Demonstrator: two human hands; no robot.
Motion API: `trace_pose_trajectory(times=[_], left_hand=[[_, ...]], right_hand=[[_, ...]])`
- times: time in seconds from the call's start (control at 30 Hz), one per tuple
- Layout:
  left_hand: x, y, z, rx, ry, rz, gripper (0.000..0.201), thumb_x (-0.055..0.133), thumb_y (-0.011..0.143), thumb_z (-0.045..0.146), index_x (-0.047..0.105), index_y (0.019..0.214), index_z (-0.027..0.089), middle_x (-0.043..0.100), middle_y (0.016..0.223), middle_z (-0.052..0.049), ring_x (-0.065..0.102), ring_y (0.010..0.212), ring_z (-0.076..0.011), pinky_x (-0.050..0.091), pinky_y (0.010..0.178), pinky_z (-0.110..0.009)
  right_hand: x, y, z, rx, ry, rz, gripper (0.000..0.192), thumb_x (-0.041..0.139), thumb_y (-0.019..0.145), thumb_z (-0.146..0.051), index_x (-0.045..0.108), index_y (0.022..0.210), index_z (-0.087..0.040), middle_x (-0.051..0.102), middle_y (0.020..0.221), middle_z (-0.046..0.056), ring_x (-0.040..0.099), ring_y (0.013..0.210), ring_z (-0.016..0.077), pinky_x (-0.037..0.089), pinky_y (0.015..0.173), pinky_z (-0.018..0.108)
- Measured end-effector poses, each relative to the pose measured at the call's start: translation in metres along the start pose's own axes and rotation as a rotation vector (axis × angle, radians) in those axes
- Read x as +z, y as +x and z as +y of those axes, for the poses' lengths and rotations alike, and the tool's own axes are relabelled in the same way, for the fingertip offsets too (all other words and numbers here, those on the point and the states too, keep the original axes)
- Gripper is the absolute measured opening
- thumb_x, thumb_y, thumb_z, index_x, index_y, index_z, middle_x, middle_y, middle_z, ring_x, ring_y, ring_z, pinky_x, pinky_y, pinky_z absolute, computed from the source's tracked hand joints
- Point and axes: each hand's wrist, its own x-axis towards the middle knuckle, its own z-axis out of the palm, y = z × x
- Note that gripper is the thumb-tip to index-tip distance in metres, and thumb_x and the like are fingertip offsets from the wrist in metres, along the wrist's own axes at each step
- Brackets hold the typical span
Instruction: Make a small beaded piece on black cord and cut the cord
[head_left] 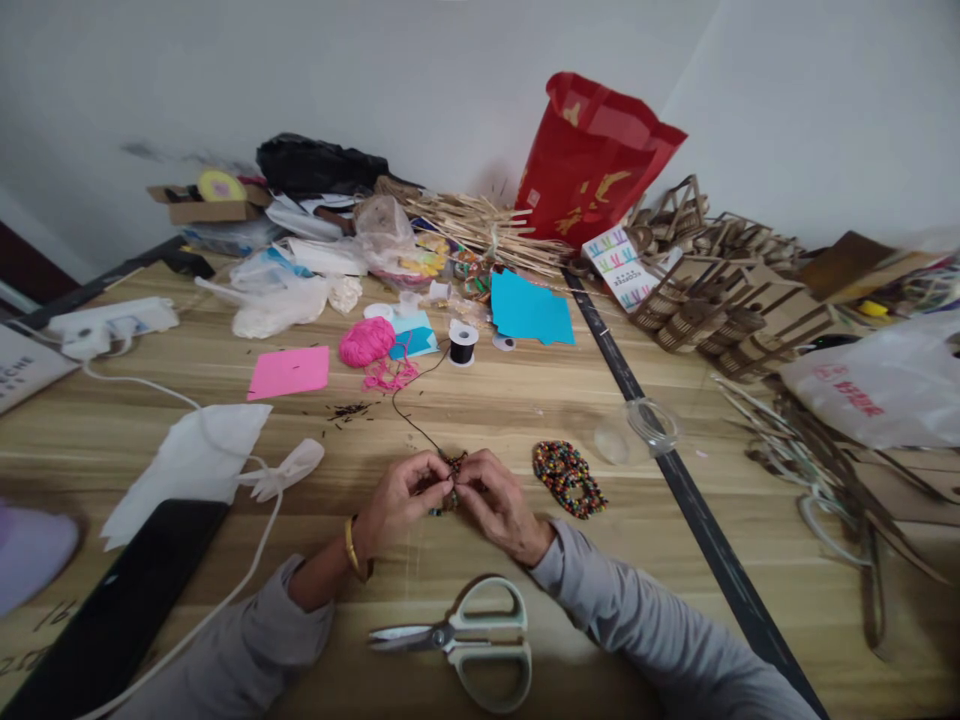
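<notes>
My left hand [401, 497] and my right hand [496, 500] meet at the table's near middle, fingertips pinched together on a small dark beaded piece [450, 478]. A thin black thread [409, 418] runs from the piece up to a black thread spool [463, 343]. Just right of my right hand lies a flat multicoloured beaded piece [568, 478]. A gold bangle sits on my left wrist. White-handled scissors [471, 638] lie shut on the wooden table [525, 400] right below my hands.
A pink yarn ball [367, 341], pink paper [289, 372], blue paper [530, 311] and a clear lid [651, 424] lie beyond. A red bag [592, 160], wooden sticks and cardboard pieces crowd the back and right. A black phone [120, 600] and white tissue [191, 458] are at left.
</notes>
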Motion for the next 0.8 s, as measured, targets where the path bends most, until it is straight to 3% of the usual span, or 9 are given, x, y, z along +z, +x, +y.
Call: trace_pose_trajectory(times=[0.17,0.33,0.57,0.8], left_hand=[[-0.0019,0.0025,-0.0031,-0.049,-0.001,0.003,0.016,0.064,0.072,0.028,0.057,0.072,0.013,0.057,0.065,0.000,0.052,0.060,-0.0114,0.042,0.056,-0.022],[-0.0030,0.0033,-0.0005,-0.126,-0.047,-0.003,0.014,0.065,0.069,0.025,0.059,0.071,0.013,0.059,0.064,0.000,0.054,0.059,-0.0112,0.044,0.057,-0.022],[-0.0066,0.0048,0.0022,-0.189,-0.127,-0.022,0.016,0.068,0.067,0.025,0.060,0.070,0.012,0.062,0.063,-0.001,0.058,0.060,-0.0124,0.047,0.060,-0.024],[-0.0078,0.0051,0.0001,-0.231,-0.136,-0.066,0.018,0.071,0.064,0.026,0.060,0.068,0.012,0.062,0.060,-0.001,0.058,0.058,-0.0118,0.047,0.061,-0.023]], right_hand=[[-0.0007,-0.0019,0.0019,-0.046,-0.070,-0.066,0.008,0.046,0.090,-0.016,0.053,0.092,-0.018,0.056,0.090,0.009,0.053,0.085,0.0178,0.048,0.073,0.031],[-0.0003,-0.0022,0.0028,-0.014,-0.032,-0.030,0.007,0.049,0.088,-0.016,0.051,0.094,-0.018,0.056,0.082,0.006,0.052,0.077,0.0162,0.046,0.068,0.029],[-0.0006,-0.0035,0.0033,0.016,-0.010,-0.031,0.023,0.050,0.087,-0.015,0.049,0.109,-0.017,0.056,0.086,0.007,0.053,0.079,0.0164,0.046,0.069,0.029],[-0.0021,0.0004,0.0069,-0.017,0.030,-0.020,0.013,0.046,0.090,-0.015,0.056,0.097,-0.018,0.059,0.084,0.007,0.054,0.080,0.0161,0.046,0.071,0.029]])
